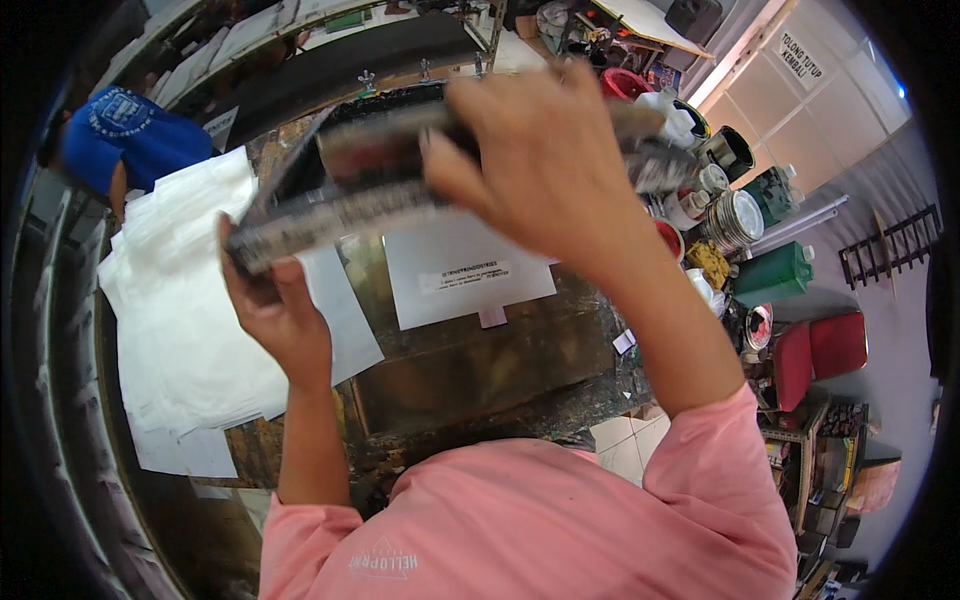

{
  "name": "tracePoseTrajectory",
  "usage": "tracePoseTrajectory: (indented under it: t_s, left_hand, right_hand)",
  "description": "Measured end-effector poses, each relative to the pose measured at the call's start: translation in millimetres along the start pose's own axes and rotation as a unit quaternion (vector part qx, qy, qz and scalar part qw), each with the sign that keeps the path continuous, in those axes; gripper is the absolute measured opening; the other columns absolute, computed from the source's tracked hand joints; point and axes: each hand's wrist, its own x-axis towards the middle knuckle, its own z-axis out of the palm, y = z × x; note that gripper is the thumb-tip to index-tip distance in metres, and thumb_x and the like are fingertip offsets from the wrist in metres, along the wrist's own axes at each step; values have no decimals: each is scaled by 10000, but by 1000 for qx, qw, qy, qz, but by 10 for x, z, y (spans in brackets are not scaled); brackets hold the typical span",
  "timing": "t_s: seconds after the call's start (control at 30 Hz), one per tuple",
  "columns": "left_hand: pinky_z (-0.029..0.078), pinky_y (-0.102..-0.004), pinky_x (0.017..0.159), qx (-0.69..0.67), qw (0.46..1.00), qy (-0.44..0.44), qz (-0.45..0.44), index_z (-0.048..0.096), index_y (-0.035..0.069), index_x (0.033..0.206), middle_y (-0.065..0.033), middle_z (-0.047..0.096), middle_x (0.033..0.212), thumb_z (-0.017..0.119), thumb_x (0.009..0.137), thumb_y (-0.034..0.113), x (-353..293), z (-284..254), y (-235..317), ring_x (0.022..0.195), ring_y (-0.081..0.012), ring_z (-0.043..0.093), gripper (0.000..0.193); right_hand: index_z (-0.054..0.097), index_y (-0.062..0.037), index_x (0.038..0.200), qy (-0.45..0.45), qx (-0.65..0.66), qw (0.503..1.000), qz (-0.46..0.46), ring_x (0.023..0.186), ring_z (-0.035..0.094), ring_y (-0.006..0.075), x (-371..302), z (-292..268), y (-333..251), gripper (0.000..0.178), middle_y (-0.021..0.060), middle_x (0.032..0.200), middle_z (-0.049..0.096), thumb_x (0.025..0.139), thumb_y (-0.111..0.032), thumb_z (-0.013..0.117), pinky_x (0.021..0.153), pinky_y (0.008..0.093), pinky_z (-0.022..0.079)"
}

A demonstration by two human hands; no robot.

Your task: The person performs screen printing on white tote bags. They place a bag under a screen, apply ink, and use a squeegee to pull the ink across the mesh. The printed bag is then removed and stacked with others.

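Note:
My left hand grips the near left corner of a dark screen-printing frame, thumb below its edge. The frame is raised and tilted above the table, blurred by motion. Over it my right hand is closed on a long wooden-handled squeegee, which lies crosswise along the frame; the hand hides part of both. Beneath the frame, a white sheet with small dark print lies flat on the brown table board. A pinkish tab shows at the sheet's near edge.
At left lies a large pile of white sheets. Metal clamps stand behind the frame. Tins, tubs and a green jug crowd the right side, near a red chair. A person in a blue shirt is at far left.

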Motion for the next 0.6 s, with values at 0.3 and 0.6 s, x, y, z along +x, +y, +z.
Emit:
tracePoseTrajectory:
  t_s: [0.3, 0.6]
  left_hand:
    - [518, -444, 1055, 316, 921, -221, -56, 644, -10, 1389, -238, 694, 1364, 662, 1078, 324, 912, 882, -2288, 1187, -335, 685, 457]
    - [558, -435, 796, 295, 921, -246, 72, 763, 35, 1165, -185, 759, 1078, 699, 1066, 304, 1253, 1069, -2666, 885, -326, 714, 294]
  right_hand:
    - [644, -39, 724, 13, -16, 1000, 14, 604, 591, 246, 681, 49, 237, 476, 104, 649, 636, 1002, -411, 537, 827, 467, 470]
    - [634, -30, 707, 22, 17, 1000, 0, 587, 579, 279, 782, 88, 396, 453, 119, 634, 625, 968, -396, 571, 806, 469, 467]
